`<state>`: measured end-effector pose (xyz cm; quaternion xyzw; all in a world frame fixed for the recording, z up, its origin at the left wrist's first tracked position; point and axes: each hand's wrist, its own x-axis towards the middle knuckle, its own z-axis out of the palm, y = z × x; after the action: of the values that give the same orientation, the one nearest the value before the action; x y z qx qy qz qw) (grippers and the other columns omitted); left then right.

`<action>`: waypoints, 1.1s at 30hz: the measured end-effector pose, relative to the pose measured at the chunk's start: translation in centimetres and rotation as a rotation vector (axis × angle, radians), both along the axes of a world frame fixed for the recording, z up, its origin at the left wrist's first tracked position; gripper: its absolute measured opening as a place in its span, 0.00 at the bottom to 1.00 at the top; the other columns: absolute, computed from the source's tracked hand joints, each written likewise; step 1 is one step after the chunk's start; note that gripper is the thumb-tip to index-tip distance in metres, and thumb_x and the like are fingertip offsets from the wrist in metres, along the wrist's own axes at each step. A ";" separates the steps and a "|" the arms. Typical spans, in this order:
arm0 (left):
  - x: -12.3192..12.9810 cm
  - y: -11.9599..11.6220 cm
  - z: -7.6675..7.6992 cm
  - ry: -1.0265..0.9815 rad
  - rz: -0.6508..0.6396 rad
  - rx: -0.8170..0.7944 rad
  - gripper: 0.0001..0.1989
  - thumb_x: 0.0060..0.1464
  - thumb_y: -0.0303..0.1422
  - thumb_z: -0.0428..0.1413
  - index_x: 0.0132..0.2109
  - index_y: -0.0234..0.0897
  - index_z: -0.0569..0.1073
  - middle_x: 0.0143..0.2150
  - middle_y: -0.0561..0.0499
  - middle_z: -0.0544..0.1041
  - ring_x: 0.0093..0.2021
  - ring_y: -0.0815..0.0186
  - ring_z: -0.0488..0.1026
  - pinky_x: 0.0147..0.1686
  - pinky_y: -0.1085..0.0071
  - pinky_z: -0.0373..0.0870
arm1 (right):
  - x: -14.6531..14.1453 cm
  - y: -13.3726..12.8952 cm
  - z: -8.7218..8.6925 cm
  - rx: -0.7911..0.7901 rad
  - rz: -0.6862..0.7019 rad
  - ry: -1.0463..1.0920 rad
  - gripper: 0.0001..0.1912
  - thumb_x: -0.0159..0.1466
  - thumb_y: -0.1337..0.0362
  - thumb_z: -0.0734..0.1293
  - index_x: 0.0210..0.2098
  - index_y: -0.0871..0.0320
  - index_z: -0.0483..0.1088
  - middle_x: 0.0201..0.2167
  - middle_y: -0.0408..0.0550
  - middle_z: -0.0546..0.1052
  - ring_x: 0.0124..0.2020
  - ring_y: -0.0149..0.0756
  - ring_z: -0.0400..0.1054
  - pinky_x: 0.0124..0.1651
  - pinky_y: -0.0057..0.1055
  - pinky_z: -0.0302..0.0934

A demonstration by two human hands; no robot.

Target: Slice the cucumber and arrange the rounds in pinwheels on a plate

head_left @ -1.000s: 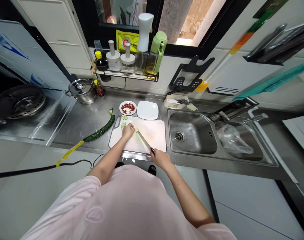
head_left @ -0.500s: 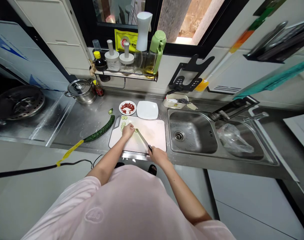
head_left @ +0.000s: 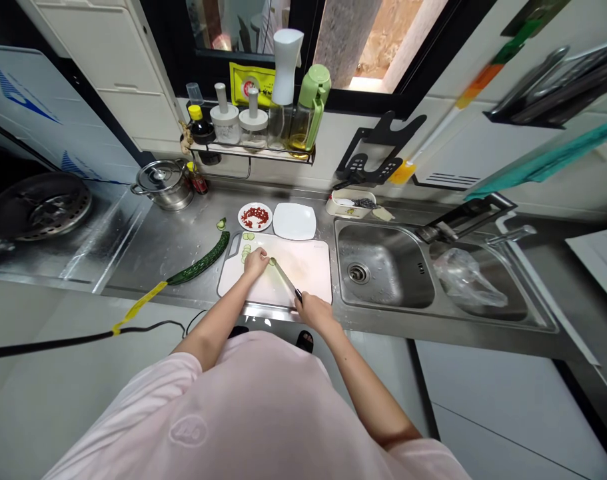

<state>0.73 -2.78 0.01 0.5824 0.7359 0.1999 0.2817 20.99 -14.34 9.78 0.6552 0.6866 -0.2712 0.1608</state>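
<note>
My right hand point(head_left: 313, 312) is wrapped round the black handle of a knife point(head_left: 285, 277), whose blade slants up and left over the white cutting board point(head_left: 308, 267). At the blade's tip sits a small green cucumber slice point(head_left: 272, 262). Close by the tip, my left hand point(head_left: 256, 264) has its fingers drawn together; what they pinch, if anything, is too small to make out. Several pale cucumber slices point(head_left: 246, 249) lie on the board's left part, just beyond that hand. A long dark green cucumber point(head_left: 200, 261) rests on the counter left of the board.
Behind the board stand a plate point(head_left: 242, 210) of chopped red pieces and a white square plate point(head_left: 294, 221). A cucumber end point(head_left: 221, 224) lies to their left, near a lidded pot point(head_left: 164, 185). The sink point(head_left: 386, 267) is at the right, below a knife rack point(head_left: 538, 93).
Both hands, the knife and the slices keep almost the same places. Only a slight shift of the camera's view shows.
</note>
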 end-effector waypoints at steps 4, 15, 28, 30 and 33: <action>0.0 0.0 0.0 0.003 0.002 0.001 0.08 0.50 0.34 0.56 0.39 0.40 0.73 0.32 0.52 0.76 0.35 0.65 0.72 0.34 0.72 0.61 | 0.2 -0.2 0.0 -0.002 -0.002 0.003 0.20 0.68 0.55 0.52 0.46 0.60 0.69 0.43 0.59 0.77 0.46 0.47 0.72 0.44 0.37 0.60; 0.1 -0.3 -0.2 0.024 -0.006 0.022 0.08 0.50 0.31 0.54 0.39 0.41 0.72 0.31 0.53 0.76 0.35 0.65 0.72 0.34 0.72 0.61 | 1.2 -1.6 0.1 0.005 -0.002 0.002 0.21 0.68 0.54 0.52 0.46 0.59 0.69 0.41 0.58 0.77 0.45 0.46 0.72 0.43 0.36 0.60; 0.3 -0.8 0.1 0.023 -0.036 0.058 0.09 0.52 0.30 0.53 0.41 0.39 0.73 0.31 0.51 0.76 0.36 0.64 0.72 0.36 0.72 0.62 | 1.7 -2.8 0.4 0.013 -0.022 -0.002 0.21 0.68 0.54 0.53 0.45 0.59 0.70 0.41 0.58 0.77 0.45 0.45 0.72 0.43 0.34 0.59; 0.3 -1.0 0.0 0.017 -0.044 0.076 0.09 0.52 0.30 0.53 0.42 0.38 0.73 0.31 0.51 0.75 0.36 0.64 0.72 0.37 0.72 0.63 | 2.0 -3.3 0.2 0.045 -0.039 0.008 0.20 0.68 0.53 0.54 0.45 0.59 0.70 0.41 0.57 0.77 0.44 0.45 0.72 0.42 0.33 0.58; 0.4 -1.4 0.0 0.014 -0.073 0.080 0.10 0.53 0.30 0.54 0.43 0.37 0.73 0.32 0.50 0.75 0.37 0.64 0.72 0.39 0.72 0.64 | 2.3 -3.8 -0.6 0.125 -0.135 0.049 0.23 0.68 0.49 0.53 0.45 0.57 0.70 0.39 0.54 0.78 0.43 0.43 0.72 0.39 0.30 0.56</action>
<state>1.10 -4.21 0.01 0.6209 0.7075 0.2150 0.2601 23.32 -18.19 9.14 0.7018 0.6603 -0.2539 0.0840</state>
